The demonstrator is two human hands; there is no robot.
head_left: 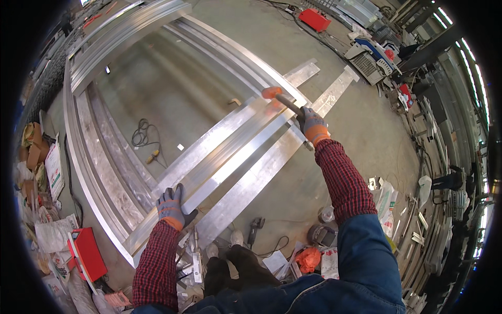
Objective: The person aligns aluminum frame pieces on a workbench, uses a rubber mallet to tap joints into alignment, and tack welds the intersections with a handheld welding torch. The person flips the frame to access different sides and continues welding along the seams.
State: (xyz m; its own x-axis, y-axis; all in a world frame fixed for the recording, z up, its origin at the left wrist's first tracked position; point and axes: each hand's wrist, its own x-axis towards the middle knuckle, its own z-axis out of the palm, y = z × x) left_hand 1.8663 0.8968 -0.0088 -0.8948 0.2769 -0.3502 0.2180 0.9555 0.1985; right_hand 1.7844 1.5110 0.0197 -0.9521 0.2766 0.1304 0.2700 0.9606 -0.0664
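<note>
A large rectangular frame of silvery aluminium profiles (102,180) lies before me, raised on flat metal bars (256,183). My right hand (312,125), in a grey and orange glove, is closed round the wooden handle of a mallet (272,93). Its orange head is at the frame's right corner, over the end of the near crosspiece; I cannot tell whether it touches. At the other end of that aluminium profile (235,152), my gloved left hand (172,208) grips the metal by the near left corner, fingers over the top and thumb to the right.
Inside the frame, a coiled cable (141,133) with a yellow connector lies on the floor. A power tool (255,227) and an orange plastic bag (307,260) are near my feet. Red boxes (88,255) and clutter line the left. Machinery (371,60) stands far right, metal lengths nearer.
</note>
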